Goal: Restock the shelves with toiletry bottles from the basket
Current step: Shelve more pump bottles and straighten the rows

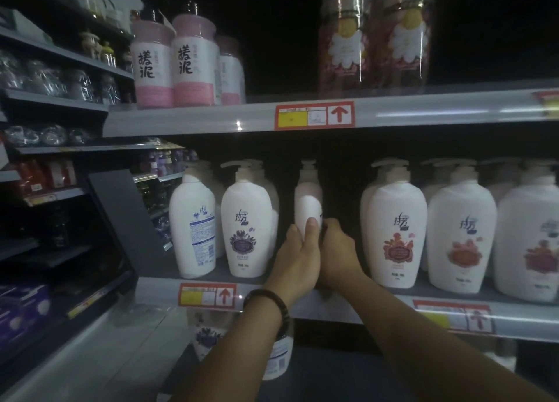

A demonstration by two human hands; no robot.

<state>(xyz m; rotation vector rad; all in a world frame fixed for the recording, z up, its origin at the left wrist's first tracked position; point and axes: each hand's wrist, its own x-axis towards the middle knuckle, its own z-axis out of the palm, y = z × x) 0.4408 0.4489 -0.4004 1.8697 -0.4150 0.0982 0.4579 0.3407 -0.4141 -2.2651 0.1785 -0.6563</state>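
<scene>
Pump bottle [308,202]: upright, just behind shelf [390,306] front edge; left hand [298,250] and right hand [338,250] both clasp its lower body, equally near.

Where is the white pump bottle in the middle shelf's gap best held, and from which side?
Grip the white pump bottle round its lower body, from the front, as the left hand and right hand do. It stands upright, narrow edge forward, and the upper shelf sits close over its pump, likely ruling out a top grab.
</scene>
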